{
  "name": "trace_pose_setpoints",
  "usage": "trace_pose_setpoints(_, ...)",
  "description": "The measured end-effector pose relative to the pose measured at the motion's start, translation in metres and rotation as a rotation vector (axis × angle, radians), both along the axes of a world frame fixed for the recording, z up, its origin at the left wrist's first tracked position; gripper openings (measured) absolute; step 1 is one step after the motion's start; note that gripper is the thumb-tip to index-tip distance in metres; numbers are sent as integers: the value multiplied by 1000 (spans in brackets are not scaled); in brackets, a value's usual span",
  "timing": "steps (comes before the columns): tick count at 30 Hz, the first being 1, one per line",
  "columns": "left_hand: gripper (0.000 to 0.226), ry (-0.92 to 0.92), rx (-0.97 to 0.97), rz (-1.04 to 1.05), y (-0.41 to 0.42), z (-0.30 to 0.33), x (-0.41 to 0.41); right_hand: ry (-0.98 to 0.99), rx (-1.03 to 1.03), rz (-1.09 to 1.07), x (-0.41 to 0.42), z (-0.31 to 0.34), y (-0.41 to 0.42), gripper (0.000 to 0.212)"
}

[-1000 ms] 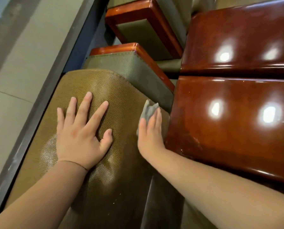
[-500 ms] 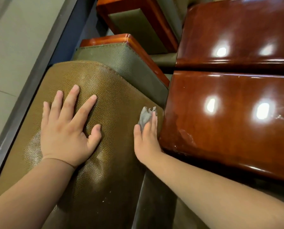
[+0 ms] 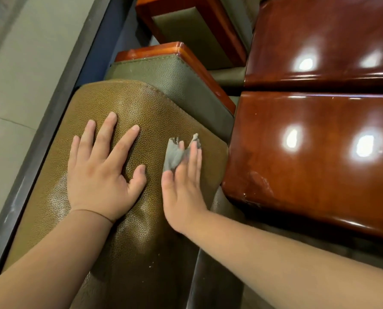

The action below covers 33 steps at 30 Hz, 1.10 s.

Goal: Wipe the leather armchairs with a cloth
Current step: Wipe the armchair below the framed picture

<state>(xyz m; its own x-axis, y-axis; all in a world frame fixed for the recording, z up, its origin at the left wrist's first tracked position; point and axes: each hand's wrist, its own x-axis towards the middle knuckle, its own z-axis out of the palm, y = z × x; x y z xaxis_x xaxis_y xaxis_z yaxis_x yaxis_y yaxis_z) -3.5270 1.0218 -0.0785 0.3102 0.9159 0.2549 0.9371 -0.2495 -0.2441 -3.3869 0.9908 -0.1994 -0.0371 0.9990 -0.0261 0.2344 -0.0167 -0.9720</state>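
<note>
Wooden desks (image 3: pixel 315 157) beside armchair (image 3: pixel 110 99)

cloth (image 3: pixel 175 156): mostly hidden under right hand (image 3: pixel 182 186), only grey ends peeking out | right fingertips: motion-blurred | armchair (image 3: pixel 128 103): cut off at bottom edge | both forearms: run out of frame

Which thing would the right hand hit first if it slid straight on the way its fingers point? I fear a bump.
Probably the olive leather armrest just past the seat back's edge; the right hand and cloth point there, though depth is unclear.
</note>
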Motion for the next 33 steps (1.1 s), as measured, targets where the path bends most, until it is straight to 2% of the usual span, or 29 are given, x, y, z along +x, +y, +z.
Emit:
trace_pose_setpoints(2, 69, 2, 2, 1, 0, -1, -1, -58, 34, 14, 14, -18, 4, 70)
trace_pose_setpoints(3, 69, 0, 2, 4, 0, -1, -1, -98, -24, 10, 23, -34, 6, 67)
trace_pose_setpoints(6, 69, 7, -3, 13, -1, -1, -1, -58, -492, -57, 42, -60, 20, 61)
trace_pose_setpoints(8, 69, 12, -12, 12, -1, 0, -2, -23, -678, -110, 34, -51, 22, 65)
trace_pose_setpoints(10, 69, 20, -14, 19, 0, 2, -1, 23, -597, -100, 13, -22, 12, 72)
trace_pose_setpoints(12, 70, 22, -30, 33, -3, 4, 0, 70, -329, -13, -9, 17, -9, 81)
trace_pose_setpoints(14, 70, 20, -52, 43, -4, 6, 2, 112, -174, 59, -17, 38, -22, 85)
trace_pose_setpoints(16, 68, 24, -63, 49, -4, 6, 3, 95, -123, 117, -8, 31, -18, 85)
trace_pose_setpoints(18, 67, 18, -62, 43, -2, 5, 1, -21, -78, 145, 7, 5, -20, 76)
trace_pose_setpoints(20, 67, 21, -60, 60, -3, 4, -1, -45, -270, 57, 21, -22, -23, 67)
trace_pose_setpoints(22, 67, 22, -78, 89, -6, 4, 0, -9, -656, -87, 23, -31, -21, 64)
trace_pose_setpoints(24, 68, 40, -101, 143, -7, 8, 3, 79, -916, -179, 10, -8, -8, 62)
trace_pose_setpoints(25, 69, 48, -114, 168, -7, 11, 5, 105, -930, -172, 0, 13, -4, 62)
trace_pose_setpoints(26, 68, 37, -134, 175, -8, 14, 8, 114, -842, -138, -12, 36, -6, 64)
trace_pose_setpoints(28, 68, -30, -205, 170, -9, 22, 12, 14, -463, 85, -32, 73, -24, 76)
trace_pose_setpoints(29, 67, -74, -247, 171, -11, 27, 11, 15, -344, 166, -34, 83, -34, 81)
trace_pose_setpoints(31, 64, -153, -319, 199, -30, 37, 0, 30, -253, 217, -28, 76, -46, 79)
trace_pose_setpoints(33, 65, -205, -404, 245, -75, 45, -21, -40, -340, 151, -14, 56, -56, 70)
